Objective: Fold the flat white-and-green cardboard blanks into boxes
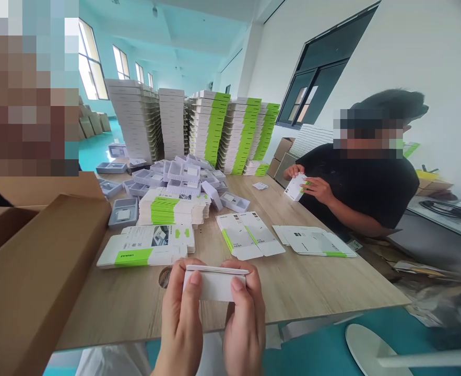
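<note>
Between both hands, over the table's front edge, is a white cardboard box (216, 285), its narrow end facing me. My left hand (185, 318) grips the box's left side, the thumb pressed on the near face. My right hand (246, 316) holds the right side in the same way. A thin flap edge shows along the top of the box; the rest of it is hidden. Just beyond lie flat printed white-and-green cartons (146, 250) on the left and two more flat cartons (249, 235) ahead.
Pale plastic trays (183, 175) lie heaped behind a stack of flat cartons (163, 209). Tall stacks of boxes (210, 128) stand at the back. An open brown carton (50, 250) borders the left. At right, a co-worker (363, 183) holds a white box (296, 187) near more flat cartons (316, 242).
</note>
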Motion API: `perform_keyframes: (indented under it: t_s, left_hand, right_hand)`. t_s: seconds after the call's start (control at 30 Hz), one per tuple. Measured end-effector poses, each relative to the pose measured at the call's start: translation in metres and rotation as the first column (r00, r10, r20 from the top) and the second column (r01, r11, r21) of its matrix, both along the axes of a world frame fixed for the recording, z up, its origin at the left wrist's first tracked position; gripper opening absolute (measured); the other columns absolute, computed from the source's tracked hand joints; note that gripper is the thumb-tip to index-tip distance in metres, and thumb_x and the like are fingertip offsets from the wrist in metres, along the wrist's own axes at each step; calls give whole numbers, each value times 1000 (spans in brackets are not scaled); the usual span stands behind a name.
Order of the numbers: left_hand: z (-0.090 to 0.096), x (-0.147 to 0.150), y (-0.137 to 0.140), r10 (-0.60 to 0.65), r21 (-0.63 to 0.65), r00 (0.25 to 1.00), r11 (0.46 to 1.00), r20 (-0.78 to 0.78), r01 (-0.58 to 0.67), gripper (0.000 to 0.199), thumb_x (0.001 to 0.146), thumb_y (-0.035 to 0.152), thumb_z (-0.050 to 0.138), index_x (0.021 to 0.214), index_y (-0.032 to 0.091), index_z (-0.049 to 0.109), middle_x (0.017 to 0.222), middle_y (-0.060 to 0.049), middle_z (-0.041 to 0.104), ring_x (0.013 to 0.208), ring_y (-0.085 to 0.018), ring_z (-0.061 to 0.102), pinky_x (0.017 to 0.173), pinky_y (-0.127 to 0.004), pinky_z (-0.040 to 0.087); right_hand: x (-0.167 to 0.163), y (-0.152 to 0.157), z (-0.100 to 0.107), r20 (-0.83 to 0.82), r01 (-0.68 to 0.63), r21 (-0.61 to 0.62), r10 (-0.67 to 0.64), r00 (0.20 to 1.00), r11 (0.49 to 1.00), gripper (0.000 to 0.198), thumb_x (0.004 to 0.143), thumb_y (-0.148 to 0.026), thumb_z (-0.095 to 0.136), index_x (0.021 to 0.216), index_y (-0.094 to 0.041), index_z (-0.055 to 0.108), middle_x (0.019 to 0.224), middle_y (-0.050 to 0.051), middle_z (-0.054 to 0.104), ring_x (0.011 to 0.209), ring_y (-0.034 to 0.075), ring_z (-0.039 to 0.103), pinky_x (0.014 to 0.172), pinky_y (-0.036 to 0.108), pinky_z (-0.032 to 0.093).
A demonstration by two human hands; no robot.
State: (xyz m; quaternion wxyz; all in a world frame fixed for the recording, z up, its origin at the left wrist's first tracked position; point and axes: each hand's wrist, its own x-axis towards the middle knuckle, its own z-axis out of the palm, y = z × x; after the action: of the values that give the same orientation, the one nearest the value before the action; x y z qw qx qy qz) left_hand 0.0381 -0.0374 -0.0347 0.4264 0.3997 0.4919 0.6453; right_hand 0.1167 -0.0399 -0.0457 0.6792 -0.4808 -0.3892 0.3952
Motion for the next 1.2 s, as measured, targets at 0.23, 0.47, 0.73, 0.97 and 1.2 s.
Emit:
perform_keyframes:
  t_s: [0.23,0.47,0.73,0.97,1.2]
  left_hand:
    - [0,1,3,19,-10,999,1000,29,-19,31,96,49,56,75,26,61,69,1,59,67,-21,50,64,-30,41]
    - [-5,-9,4,-87,86,996,993,31,84,37,91,59,59,103,26,68,102,-4,71,92,-26,63,80,-32,46]
    - [-18,-23,18,-156,159,964,968,-216,192,47,71,55,88,98,21,69,85,-2,72,73,-20,62,68,-26,48]
    - [-8,-25,24,-96,55,993,994,72,92,55,74,61,83,104,18,66,93,-6,79,82,-22,72,75,-28,54]
    - [-15,-22,28,-76,-86,990,993,119,86,59,74,59,82,110,17,63,100,-10,81,88,-27,75,73,-32,57]
  right_hand:
    - [-3,6,-5,-6,145,1,-145,989,989,26,91,-49,58,86,-24,65,82,1,68,73,21,61,64,31,47]
    - [2,6,3,-64,-50,-27,49,997,998,31,95,-51,49,97,-25,65,95,3,69,86,24,66,73,33,53]
    - [17,19,-2,41,-38,-49,40,998,998,29,96,-47,51,98,-23,67,91,3,74,83,22,68,69,30,52]
    - [3,1,-28,116,-113,-50,118,986,992,52,100,-63,49,135,-25,58,122,10,73,107,28,73,79,34,60]
    - [17,-1,-82,393,-111,-119,149,908,987,57,103,-64,40,136,-24,63,126,12,76,116,29,73,92,34,61]
